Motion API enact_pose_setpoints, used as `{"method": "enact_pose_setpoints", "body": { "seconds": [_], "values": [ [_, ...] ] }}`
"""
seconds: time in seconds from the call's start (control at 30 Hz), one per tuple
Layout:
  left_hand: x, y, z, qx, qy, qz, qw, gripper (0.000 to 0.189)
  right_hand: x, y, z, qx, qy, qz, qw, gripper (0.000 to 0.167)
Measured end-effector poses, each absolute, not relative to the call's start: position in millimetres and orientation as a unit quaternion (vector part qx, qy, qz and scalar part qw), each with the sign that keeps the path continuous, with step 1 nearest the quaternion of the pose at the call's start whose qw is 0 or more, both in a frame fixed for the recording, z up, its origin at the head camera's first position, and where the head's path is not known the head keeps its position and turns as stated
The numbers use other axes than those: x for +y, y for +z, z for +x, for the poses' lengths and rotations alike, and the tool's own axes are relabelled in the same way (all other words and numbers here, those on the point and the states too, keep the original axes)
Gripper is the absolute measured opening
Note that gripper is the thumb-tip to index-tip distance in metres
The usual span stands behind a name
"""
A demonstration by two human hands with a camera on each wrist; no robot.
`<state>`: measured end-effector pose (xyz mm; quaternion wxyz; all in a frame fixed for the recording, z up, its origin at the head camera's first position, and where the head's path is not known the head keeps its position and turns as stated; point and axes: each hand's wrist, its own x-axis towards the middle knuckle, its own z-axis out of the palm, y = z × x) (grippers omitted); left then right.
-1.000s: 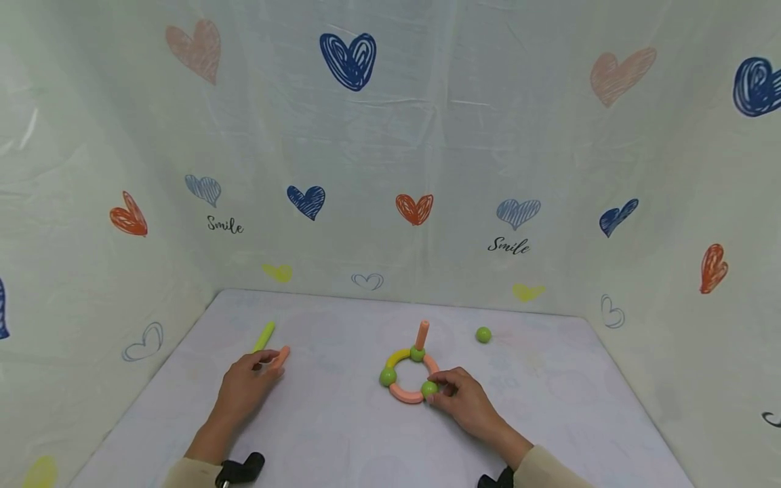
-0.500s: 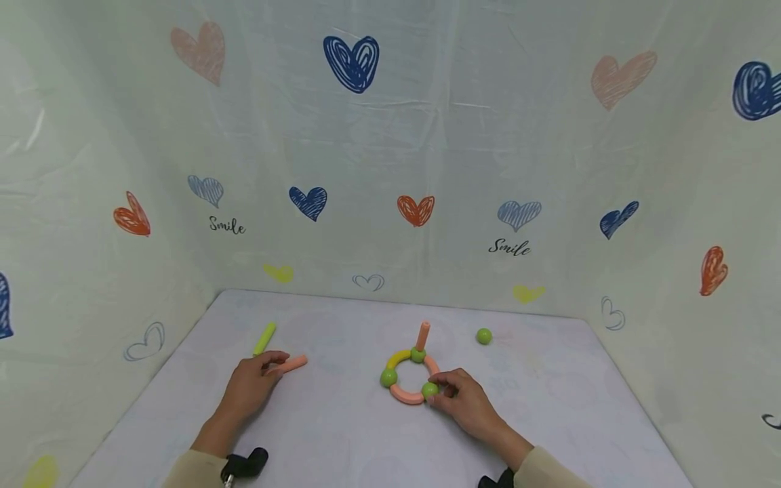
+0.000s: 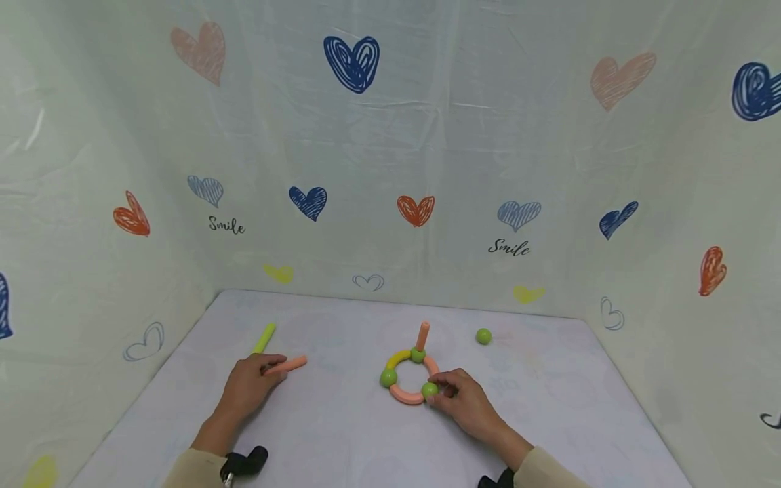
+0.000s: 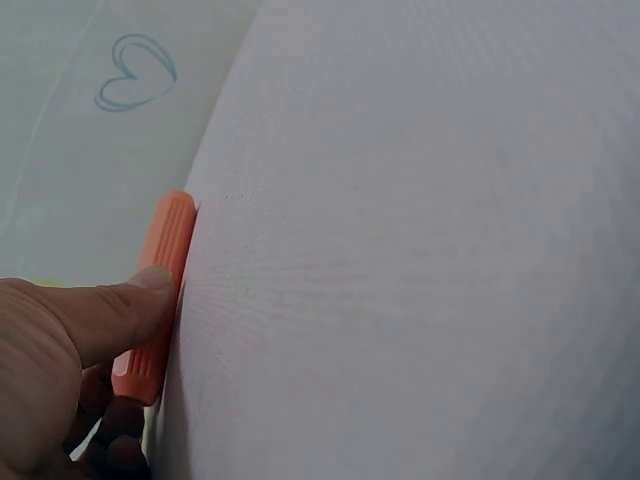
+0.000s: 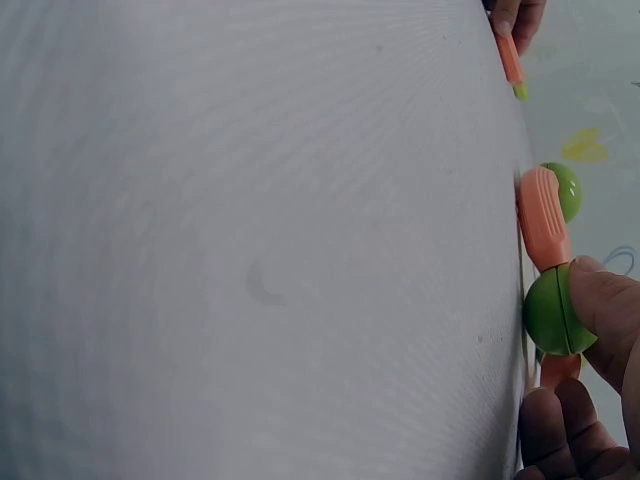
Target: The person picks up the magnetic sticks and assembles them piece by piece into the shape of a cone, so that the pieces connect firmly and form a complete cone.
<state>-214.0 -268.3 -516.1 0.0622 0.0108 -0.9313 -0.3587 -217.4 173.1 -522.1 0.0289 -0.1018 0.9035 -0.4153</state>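
My left hand pinches an orange ribbed stick low over the table; the left wrist view shows the thumb pressed along the orange stick. Right of centre lies a ring of curved pieces, two orange and one yellow, joined by green balls. Another orange stick sticks out from the ring's far ball. My right hand holds the ring's near right green ball between thumb and fingers. In the right wrist view the thumb lies on that green ball, beside a curved orange piece.
A yellow-green stick lies just beyond my left hand. One loose green ball rests at the back right of the white table. A curtain with printed hearts stands behind the table and along both sides.
My left hand has come slightly nearer and right, and the orange stick in it has turned to point more to the right. My right hand and the ring stay in place.
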Motion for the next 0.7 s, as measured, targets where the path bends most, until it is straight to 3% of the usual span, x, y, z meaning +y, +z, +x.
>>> {"method": "enact_pose_setpoints", "body": {
  "seconds": [0.33, 0.7],
  "values": [
    [-268.0, -518.3, -217.2, -0.935, -0.346, -0.007, 0.078, 0.032, 173.4, -521.3, -216.4, 0.903, -0.415, -0.101, 0.033, 0.031],
    [-263.2, -506.8, -214.9, -0.924, -0.374, 0.050, 0.061, 0.035, 173.3, -520.8, -215.0, 0.902, -0.417, -0.106, 0.030, 0.032]
  ]
}}
